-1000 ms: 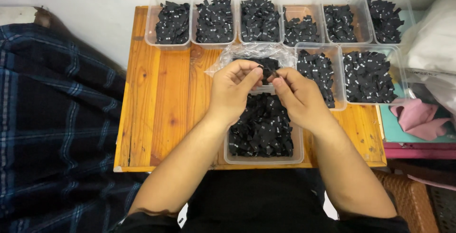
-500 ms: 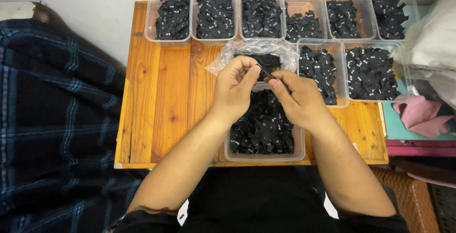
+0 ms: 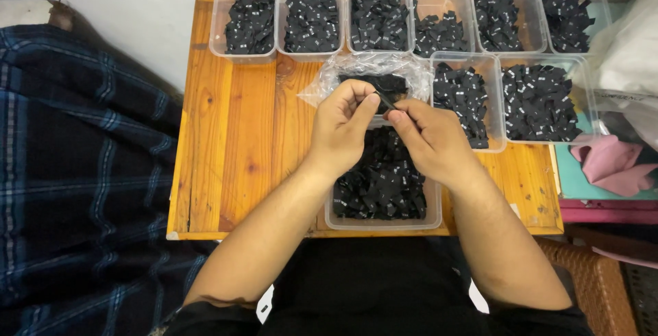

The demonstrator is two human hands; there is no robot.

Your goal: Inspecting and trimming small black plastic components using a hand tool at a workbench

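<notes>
A small black fabric label, pinched edge-on between both hands above the label-filled clear tub.

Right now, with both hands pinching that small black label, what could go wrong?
The black label held between left hand and right hand could slip into the tub of labels below and get lost. A forearm might nudge that tub, which sits at the wooden table edge.

My hands sit a little lower now, and the label pinched between them stands out more.
</notes>
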